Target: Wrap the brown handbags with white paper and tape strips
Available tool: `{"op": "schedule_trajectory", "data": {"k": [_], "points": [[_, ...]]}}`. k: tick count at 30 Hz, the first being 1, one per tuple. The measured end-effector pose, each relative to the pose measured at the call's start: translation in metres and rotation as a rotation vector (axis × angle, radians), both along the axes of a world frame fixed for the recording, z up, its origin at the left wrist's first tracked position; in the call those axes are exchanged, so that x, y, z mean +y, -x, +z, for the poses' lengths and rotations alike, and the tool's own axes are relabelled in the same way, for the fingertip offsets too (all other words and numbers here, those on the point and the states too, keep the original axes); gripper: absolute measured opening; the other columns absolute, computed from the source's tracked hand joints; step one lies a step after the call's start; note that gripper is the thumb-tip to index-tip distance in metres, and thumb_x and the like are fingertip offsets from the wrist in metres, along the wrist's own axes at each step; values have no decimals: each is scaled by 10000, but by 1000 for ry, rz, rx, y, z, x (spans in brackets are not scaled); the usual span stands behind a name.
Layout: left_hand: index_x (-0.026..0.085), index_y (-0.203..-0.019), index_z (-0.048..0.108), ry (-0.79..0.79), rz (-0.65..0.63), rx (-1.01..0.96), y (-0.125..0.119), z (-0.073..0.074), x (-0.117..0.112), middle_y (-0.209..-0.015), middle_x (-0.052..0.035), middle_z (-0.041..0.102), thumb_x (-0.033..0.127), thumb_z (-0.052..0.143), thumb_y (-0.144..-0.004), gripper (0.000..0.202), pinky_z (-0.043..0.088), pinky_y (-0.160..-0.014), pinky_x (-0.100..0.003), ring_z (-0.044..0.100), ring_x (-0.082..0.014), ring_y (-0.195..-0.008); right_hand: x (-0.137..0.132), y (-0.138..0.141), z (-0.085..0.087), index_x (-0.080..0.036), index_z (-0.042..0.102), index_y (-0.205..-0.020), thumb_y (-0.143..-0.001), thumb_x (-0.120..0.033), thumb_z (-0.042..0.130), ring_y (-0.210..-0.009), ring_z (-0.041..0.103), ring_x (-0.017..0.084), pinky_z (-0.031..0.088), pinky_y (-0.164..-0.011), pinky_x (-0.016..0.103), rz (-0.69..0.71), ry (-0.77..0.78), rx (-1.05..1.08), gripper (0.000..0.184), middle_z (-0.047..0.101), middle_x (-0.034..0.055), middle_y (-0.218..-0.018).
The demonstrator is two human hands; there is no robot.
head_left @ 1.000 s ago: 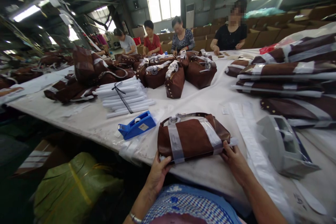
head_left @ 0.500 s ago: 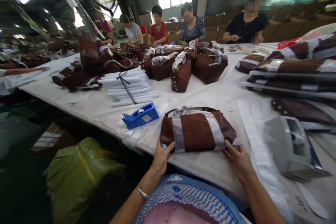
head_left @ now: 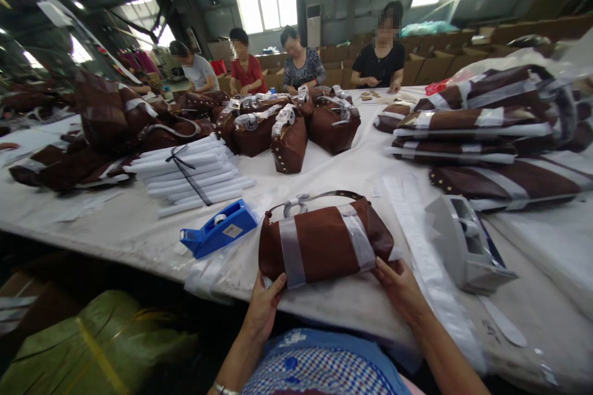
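A brown handbag (head_left: 327, 241) lies at the table's front edge, with pale wrapping bands round it and its strap along the far side. My left hand (head_left: 265, 302) grips the bag's near left corner, thumb on top and fingers partly hidden beneath. At the near right corner, my right hand (head_left: 399, 287) holds the bag the same way. Left of the bag stands a blue tape dispenser (head_left: 220, 228). A grey tape dispenser (head_left: 466, 247) is to the right of my right hand.
White rolls tied with a black ribbon (head_left: 189, 176) lie behind the blue dispenser. Several brown bags (head_left: 290, 142) stand mid-table, and wrapped bags (head_left: 467, 120) are stacked at right. Several people (head_left: 380, 65) work across the table. A green sack (head_left: 97, 345) sits on the floor at left.
The view has swung to the right, so everything on the table appears further left. Both hands keep their hold on the handbag's corners.
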State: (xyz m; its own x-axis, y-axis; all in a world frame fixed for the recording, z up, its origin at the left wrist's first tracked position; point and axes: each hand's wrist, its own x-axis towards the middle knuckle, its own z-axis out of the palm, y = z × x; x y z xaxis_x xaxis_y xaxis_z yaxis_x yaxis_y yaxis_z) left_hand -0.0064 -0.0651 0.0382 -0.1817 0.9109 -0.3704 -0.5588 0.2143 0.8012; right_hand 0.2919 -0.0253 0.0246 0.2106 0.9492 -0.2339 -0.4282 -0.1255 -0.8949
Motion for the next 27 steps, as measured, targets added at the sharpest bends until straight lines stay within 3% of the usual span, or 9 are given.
{"op": "schedule_trajectory", "data": {"k": [5, 8, 10, 12, 14, 17, 22, 27], "points": [[301, -1353, 494, 107, -15, 34, 2, 3, 9, -1360, -79, 622, 225, 869, -726, 735, 547, -1000, -401, 644, -272, -1187, 1, 3, 5, -273, 679, -1023, -686, -420, 858, -1072, 669, 262, 614, -831, 320, 15, 50, -47, 409, 730, 22, -1032], [302, -1339, 509, 153, -32, 38, 4, 6, 13, -1326, -75, 646, 222, 858, -741, 697, 566, -964, -406, 673, -272, -1137, 1, 1, 21, -319, 619, -1216, -690, -464, 834, -1240, 586, 294, 594, -903, 362, 8, 92, -93, 587, 678, 32, -1232], [302, -1342, 509, 153, -34, 39, 4, 5, 14, -1319, -78, 650, 225, 854, -748, 691, 568, -957, -405, 677, -274, -1129, -1, -3, 37, -347, 489, -1392, -674, -479, 832, -1370, 465, 305, 509, -1045, 416, -143, 69, -281, 806, 551, 35, -1432], [303, -1349, 505, 153, -29, 47, 4, 4, 13, -1323, -81, 648, 228, 854, -751, 696, 567, -958, -402, 675, -275, -1134, -2, -7, 53, -354, 433, -1454, -711, -478, 798, -1444, 355, 300, 349, -1178, 454, -311, -42, -608, 837, 439, 20, -1536], [305, -1355, 501, 153, -24, 48, 3, 3, 13, -1329, -82, 643, 227, 854, -750, 704, 564, -963, -406, 670, -277, -1143, 3, -6, 65, -345, 522, -1395, -813, -463, 700, -1464, 315, 285, 221, -1234, 467, -306, -234, -925, 620, 439, 5, -1536], [299, -1353, 504, 155, -17, 49, 1, 3, 13, -1332, -86, 640, 230, 859, -744, 709, 554, -978, -415, 661, -282, -1158, 25, 4, 66, -315, 670, -1189, -894, -450, 589, -1472, 290, 292, 201, -1231, 507, -158, -436, -1182, 334, 470, 19, -1509], [297, -1386, 492, 142, -26, 96, 14, 12, 13, -1322, -101, 646, 250, 885, -704, 788, 522, -1018, -453, 633, -300, -1203, 67, 19, 44, -243, 689, -952, -846, -473, 644, -1481, 217, 389, 235, -1175, 620, -57, -422, -1342, 257, 393, 69, -1556], [262, -1312, 584, 93, -45, 262, 50, 23, 17, -1403, -99, 588, 219, 891, -663, 719, 398, -1137, -483, 483, -328, -1366, 70, 27, 38, -252, 662, -775, -828, -461, 673, -1466, 254, 387, 265, -1154, 629, 76, -393, -1330, 216, 471, 48, -1499]]}}
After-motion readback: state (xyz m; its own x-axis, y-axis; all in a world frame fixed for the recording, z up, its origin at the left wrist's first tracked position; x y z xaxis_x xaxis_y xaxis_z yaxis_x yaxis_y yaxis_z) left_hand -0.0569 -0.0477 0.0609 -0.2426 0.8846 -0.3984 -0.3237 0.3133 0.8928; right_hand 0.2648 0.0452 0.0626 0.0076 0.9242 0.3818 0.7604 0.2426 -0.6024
